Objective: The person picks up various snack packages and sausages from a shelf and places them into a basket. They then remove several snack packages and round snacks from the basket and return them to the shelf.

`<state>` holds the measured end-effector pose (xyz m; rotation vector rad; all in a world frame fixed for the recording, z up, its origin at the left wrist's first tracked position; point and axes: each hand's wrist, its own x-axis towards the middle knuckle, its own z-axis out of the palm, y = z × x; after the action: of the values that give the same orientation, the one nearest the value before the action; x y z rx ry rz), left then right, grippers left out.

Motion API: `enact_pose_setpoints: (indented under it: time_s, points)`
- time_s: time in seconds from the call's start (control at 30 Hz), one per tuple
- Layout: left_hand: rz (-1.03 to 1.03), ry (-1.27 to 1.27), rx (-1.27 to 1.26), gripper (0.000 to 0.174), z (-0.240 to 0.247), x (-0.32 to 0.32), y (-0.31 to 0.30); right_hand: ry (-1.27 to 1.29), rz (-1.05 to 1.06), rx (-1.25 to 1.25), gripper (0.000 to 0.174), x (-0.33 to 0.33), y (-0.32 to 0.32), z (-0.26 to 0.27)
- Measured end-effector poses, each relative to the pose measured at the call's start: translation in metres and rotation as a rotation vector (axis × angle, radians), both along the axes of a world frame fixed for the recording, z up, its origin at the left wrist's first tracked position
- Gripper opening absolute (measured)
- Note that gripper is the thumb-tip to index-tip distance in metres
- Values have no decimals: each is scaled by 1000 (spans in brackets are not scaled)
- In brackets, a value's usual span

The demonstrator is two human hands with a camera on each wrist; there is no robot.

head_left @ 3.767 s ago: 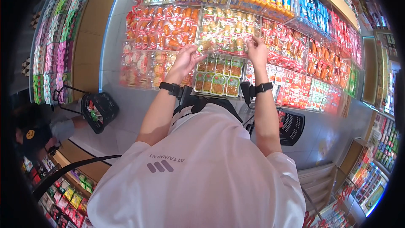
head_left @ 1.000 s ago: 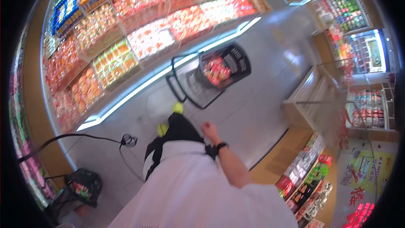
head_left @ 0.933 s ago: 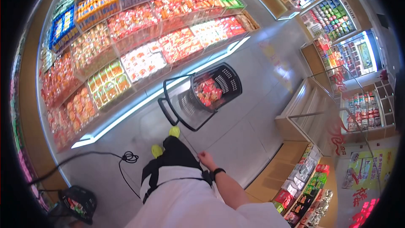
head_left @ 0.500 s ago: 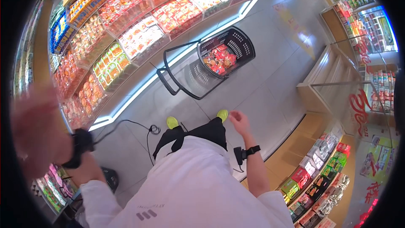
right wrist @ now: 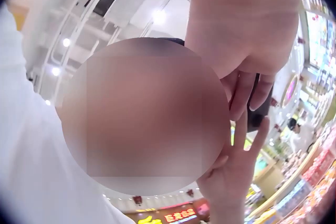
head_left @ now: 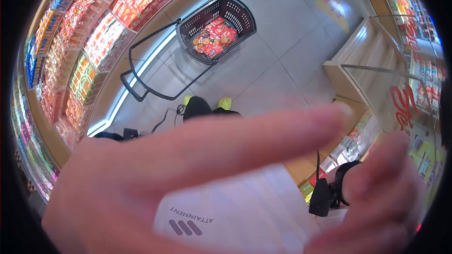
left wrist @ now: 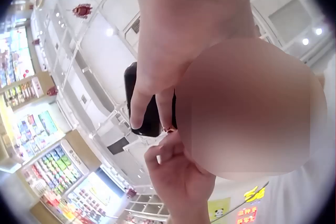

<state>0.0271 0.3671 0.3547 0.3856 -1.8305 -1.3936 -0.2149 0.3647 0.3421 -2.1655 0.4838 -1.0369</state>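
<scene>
Large and blurred, my left hand (head_left: 117,178) fills the lower left of the head view, index finger stretched to the right. My right hand (head_left: 381,193) is at the lower right, close to the lens, with fingers loosely bent. In the left wrist view, fingers of the left hand (left wrist: 194,19) overlap a black device (left wrist: 150,119), and the right hand (left wrist: 184,182) is just below. The right wrist view has the right hand (right wrist: 241,29) with fingertips over the black device (right wrist: 257,121); the left hand (right wrist: 231,176) reaches up with fingers extended.
A black shopping basket (head_left: 245,16) holding red snack packets (head_left: 216,37) stands on the grey tiled floor (head_left: 278,70), its long handle toward my feet. Snack bins (head_left: 96,42) curve along the left. A wooden shelf unit (head_left: 351,73) stands at the right.
Earlier both hands were at the snack bins, the left with a small packet. Both have since risen close to the head camera. The view has turned, shifting the basket up and left.
</scene>
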Motion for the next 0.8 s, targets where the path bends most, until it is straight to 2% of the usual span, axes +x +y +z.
enact_pose_setpoints:
  time_s: [0.07,0.23,0.3,0.33,0.37,0.4,0.43,0.47,0.5,0.53,0.57,0.6,0.63,0.67,0.7,0.73,0.8]
  points:
    - [5,154,-11,14,-10,1,-14,-67,31,48,17,-26,-19,5]
    - [11,523,-92,21,-62,22,-79,-239,91,159,28,16,-118,-31]
    - [13,686,-134,26,-93,30,-113,-287,107,212,32,-48,-118,-14]
    - [29,773,-153,29,-105,33,-126,-302,122,250,34,-36,-146,-19]
    - [52,863,-183,32,-119,34,-137,-311,144,287,36,-53,-159,-9]
    - [59,942,-233,34,-134,37,-152,-329,164,302,38,-36,-194,-23]
    - [63,1014,-293,37,-151,42,-167,-385,78,219,36,-20,-216,-53]
    - [-266,821,-235,44,-188,73,-189,-399,202,181,33,-21,-247,-89]
    - [471,1336,102,23,-211,40,-169,-412,320,153,31,-22,-276,-129]
    - [599,1063,339,14,-251,39,-187,-407,343,180,31,-26,-294,-168]
    - [954,937,628,30,-322,35,-168,-90,-69,487,25,-32,-307,-210]
    - [1080,580,588,45,-376,22,-194,255,-488,755,25,-35,-322,-255]
    - [1152,348,748,40,-437,9,-198,97,-368,1096,24,-20,-370,-325]
    - [1183,56,810,38,-483,-7,-198,260,-329,1129,19,-27,-396,-414]
    - [1164,-280,714,39,-527,-26,-197,538,-348,1133,20,-44,-411,-502]
    - [1115,-610,621,40,-570,-48,-195,1079,-300,889,21,-52,-424,-570]
    - [1032,-830,721,42,-636,-91,-196,1195,-61,776,21,-52,-431,-681]
